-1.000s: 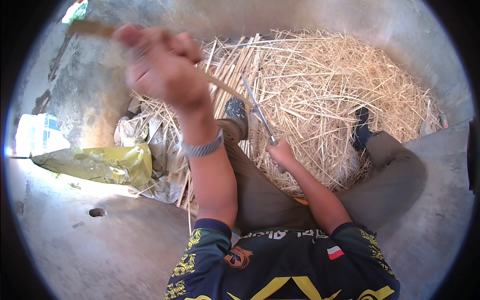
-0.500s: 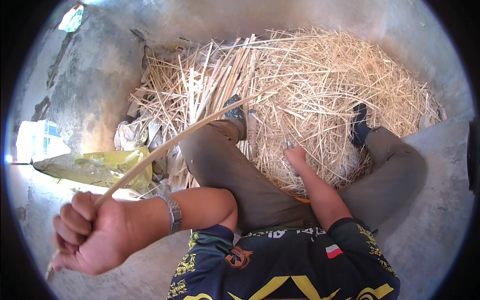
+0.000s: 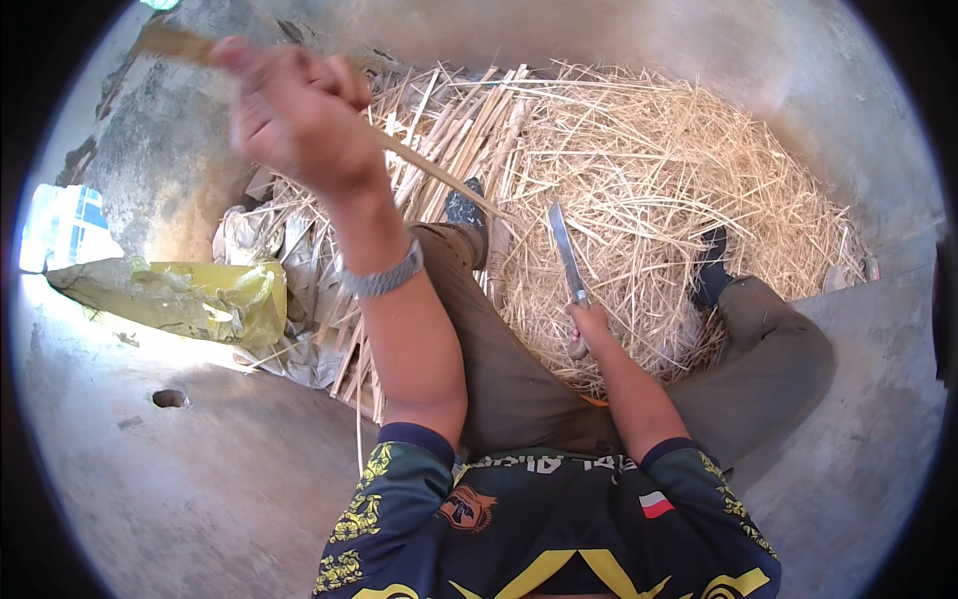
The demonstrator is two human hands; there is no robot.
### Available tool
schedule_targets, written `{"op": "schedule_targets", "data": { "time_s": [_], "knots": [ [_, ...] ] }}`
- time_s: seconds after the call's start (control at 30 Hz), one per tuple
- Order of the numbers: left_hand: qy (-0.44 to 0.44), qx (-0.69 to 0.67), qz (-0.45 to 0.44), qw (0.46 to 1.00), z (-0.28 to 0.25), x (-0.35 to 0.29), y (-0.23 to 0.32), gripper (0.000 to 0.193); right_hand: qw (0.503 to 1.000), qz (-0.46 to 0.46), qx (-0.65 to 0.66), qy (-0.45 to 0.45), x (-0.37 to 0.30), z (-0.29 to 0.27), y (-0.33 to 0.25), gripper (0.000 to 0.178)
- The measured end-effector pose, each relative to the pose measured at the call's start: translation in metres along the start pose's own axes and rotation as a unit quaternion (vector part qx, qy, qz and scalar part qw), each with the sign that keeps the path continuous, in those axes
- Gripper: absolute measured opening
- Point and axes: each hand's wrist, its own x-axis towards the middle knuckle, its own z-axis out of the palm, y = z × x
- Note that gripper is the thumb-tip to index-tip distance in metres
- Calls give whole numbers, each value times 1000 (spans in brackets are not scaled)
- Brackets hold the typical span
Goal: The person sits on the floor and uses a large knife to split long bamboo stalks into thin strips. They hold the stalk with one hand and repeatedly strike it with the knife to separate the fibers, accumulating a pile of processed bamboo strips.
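Observation:
My left hand (image 3: 311,125), slightly blurred, is raised at the upper left and closed around a long, narrow bamboo strip (image 3: 444,177). One end of the strip sticks out past the thumb toward the wall; the other slants down to the right over the shavings. Low in front of me, my right hand (image 3: 591,325) grips the handle of a knife (image 3: 567,253). Its long blade points away from me and leans a little left, above the shavings. Blade and strip tip appear close together but apart.
A wide heap of pale shavings (image 3: 659,170) spreads around my feet. Longer strips (image 3: 469,125) lie together at its left. A yellow sack (image 3: 244,299) rests on the concrete floor (image 3: 230,469) at left, beyond a small hole (image 3: 171,398). Concrete walls (image 3: 649,40) enclose the heap.
My left hand has swung from the lower left up and forward, turning the strip so its tip now slopes downward. The knife blade, seen nearly end-on before, now shows its full length.

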Motion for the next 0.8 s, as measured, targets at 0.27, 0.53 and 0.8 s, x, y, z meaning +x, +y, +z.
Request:
{"op": "schedule_targets", "data": {
  "time_s": [0.27, 0.53, 0.8],
  "knots": [
    [-36, -37, -22, 998, 5, -9, -37, 63, 999, -33, -27, -1, 6, -3, 6, 19],
    [-13, -33, -27, 999, 9, -13, -30, 64, 999, -28, -23, -12, 4, -1, 2, 20],
    [-27, -33, 4, 999, 1, -11, -32, 62, 1000, -17, -20, -13, 15, -2, 9, 20]
  ]
}}
